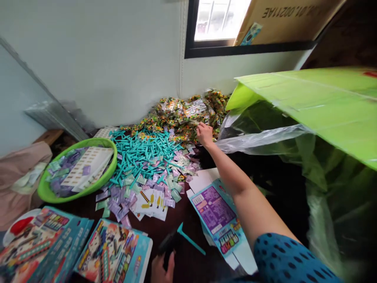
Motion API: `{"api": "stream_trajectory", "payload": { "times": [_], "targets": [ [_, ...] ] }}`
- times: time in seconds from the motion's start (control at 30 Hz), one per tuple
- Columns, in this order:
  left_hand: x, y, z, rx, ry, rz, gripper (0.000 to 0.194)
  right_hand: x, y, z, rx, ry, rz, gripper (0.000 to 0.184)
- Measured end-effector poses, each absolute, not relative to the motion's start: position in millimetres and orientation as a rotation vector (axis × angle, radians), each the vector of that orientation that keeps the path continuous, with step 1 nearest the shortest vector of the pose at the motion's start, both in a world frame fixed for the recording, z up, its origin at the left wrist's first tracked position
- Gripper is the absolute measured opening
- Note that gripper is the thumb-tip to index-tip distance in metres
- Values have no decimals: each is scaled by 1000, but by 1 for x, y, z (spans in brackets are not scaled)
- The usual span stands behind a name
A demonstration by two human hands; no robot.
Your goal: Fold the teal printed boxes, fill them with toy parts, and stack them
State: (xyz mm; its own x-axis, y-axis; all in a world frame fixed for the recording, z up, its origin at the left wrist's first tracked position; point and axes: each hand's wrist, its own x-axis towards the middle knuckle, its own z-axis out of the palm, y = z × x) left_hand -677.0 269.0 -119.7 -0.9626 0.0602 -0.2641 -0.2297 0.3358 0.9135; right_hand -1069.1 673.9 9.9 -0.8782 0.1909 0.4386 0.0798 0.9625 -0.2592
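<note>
Grip [205, 134] at right, pinched closed on packet [194, 122]

Single view, head-worn. Looks forward and steeply down across the desk [182, 204] to the pale wall [118, 59]; window [218, 19] at top, right of centre. Nearest: boxes [113, 251] at lower left, left hand [163, 271] cut by bottom edge. Right arm [241, 181] runs in from lower right, its hand [205, 134] farther off, mid-frame. Green sheet [318, 102] crosses right side.
</note>
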Motion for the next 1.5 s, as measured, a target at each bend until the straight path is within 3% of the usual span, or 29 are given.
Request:
{"api": "stream_trajectory", "payload": {
  "times": [0.13, 0.37, 0.57, 0.67, 0.77, 0.93, 1.17, 1.5],
  "targets": [
    [-674, 276, -116, -129, 2434, 1658, 53, -1027, 669, 23, -21, -2419, 538, 41],
    [-677, 276, -111, 143, 2494, 1656, 37, -952, 643, 46, 210, -2360, 665, 41],
    [-673, 277, -115, 246, 2563, 1644, 27, -837, 546, 51, 750, -2704, 762, 29],
    [-674, 278, -115, 280, 2577, 1665, 20, -764, 495, 51, 1164, -2858, 847, 30],
    [-674, 279, -117, 296, 2568, 1695, 21, -708, 458, 49, 1314, -2887, 943, 31],
    [-674, 280, -118, 348, 2543, 1727, 22, -662, 441, 15, 1062, -2818, 1054, 33],
    [-673, 279, -114, 268, 2603, 1703, 23, -628, 474, -87, 315, -2627, 888, 46],
    [-672, 281, -109, 191, 2602, 1670, 30, -622, 459, -149, 276, -2589, 631, 50]
  ]
}}
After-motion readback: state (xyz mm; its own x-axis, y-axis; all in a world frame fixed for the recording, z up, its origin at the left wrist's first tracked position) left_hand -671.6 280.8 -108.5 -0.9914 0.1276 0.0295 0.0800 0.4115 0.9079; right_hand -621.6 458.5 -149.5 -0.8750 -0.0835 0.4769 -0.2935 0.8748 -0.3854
